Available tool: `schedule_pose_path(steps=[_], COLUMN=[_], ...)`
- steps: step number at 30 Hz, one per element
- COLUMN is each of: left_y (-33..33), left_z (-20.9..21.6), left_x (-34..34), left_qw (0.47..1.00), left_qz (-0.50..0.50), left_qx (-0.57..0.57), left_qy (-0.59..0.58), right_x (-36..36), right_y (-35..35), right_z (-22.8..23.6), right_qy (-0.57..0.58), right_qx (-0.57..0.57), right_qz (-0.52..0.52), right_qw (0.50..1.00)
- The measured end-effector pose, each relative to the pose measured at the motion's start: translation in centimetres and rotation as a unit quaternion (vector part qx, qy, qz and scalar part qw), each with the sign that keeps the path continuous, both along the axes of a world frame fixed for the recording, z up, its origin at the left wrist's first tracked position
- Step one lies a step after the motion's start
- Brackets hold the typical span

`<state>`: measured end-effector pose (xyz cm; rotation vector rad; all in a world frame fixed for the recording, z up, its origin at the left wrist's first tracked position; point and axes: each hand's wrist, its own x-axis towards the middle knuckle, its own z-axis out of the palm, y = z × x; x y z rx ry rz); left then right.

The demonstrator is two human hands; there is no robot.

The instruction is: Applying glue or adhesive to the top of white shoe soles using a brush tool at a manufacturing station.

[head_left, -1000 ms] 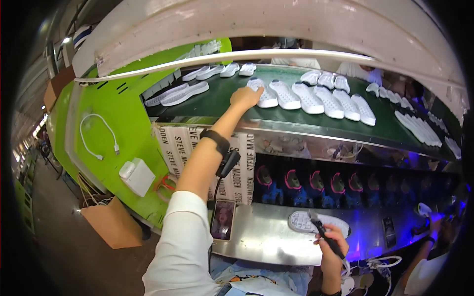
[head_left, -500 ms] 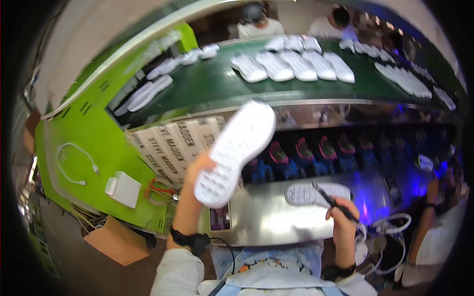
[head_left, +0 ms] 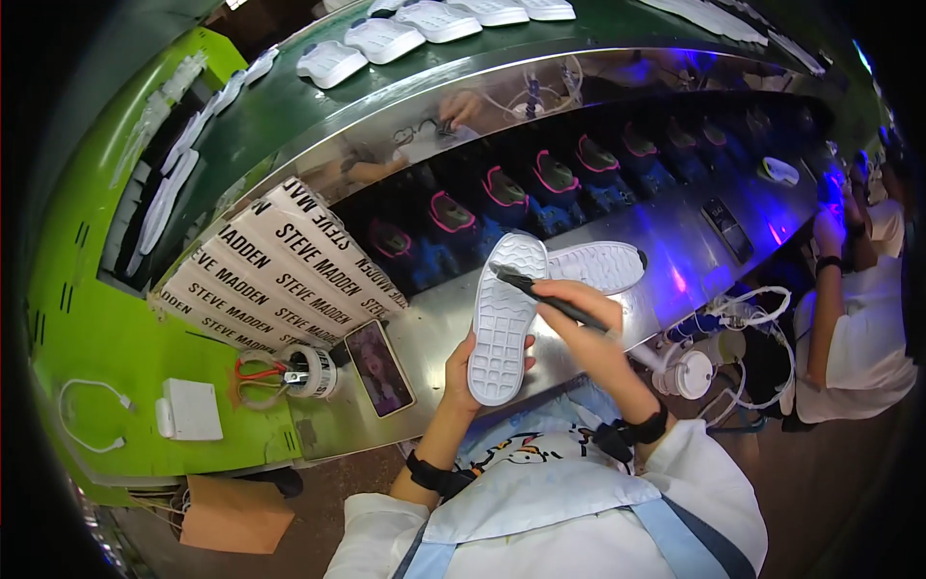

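Observation:
A white shoe sole (head_left: pixel 500 338) stands tilted in my left hand (head_left: pixel 461 372), which is closed around its lower part. Its hollow grid of ribs faces me. My right hand (head_left: pixel 590 323) is closed on a black pen-like tool (head_left: pixel 555 297). The dark tip of that tool meets the upper part of the sole; whether it has bristles I cannot tell. Just behind, a second white sole (head_left: pixel 593 265) lies on the metal bench (head_left: pixel 666 280), partly hidden by the held one and my right hand.
Several white soles (head_left: pixel 384 41) rest on the green conveyor (head_left: pixel 318 101) beyond. On the left are a phone (head_left: pixel 380 369), a tape roll (head_left: pixel 311 372), scissors (head_left: pixel 260 372) and a white box (head_left: pixel 189 408). A lidded cup (head_left: pixel 687 374) and looped white tubes stand right, near a co-worker's arm (head_left: pixel 828 309).
The sole has come down from the raised left hand to in front of my chest, its ribs now facing me. My right hand has brought the tool across onto it. The view has shifted.

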<state>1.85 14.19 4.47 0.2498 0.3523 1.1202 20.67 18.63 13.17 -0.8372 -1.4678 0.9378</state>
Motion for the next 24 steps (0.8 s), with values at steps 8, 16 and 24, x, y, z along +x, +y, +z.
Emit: schedule_pose_path(steps=[8, 16, 24], left_y=[-0.6, 2.1, 7.1], left_z=[-1.8, 1.1, 5.9], left_x=[-0.4, -2.4, -3.5], left_qw=[0.989, 0.993, 0.912], left_qz=[0.111, 0.008, -0.243], left_qx=[-0.077, 0.059, 0.086], left_qy=[-0.06, -0.103, 0.318], right_x=[-1.9, -2.8, -0.6], right_y=[-2.0, -2.8, -1.9], right_z=[0.0, 0.1, 2.3], right_qy=[-0.088, -0.104, -0.201], right_qx=[0.082, 0.077, 0.058], right_qz=[0.06, 0.302, 0.341], right_qw=[0.991, 0.944, 0.916])
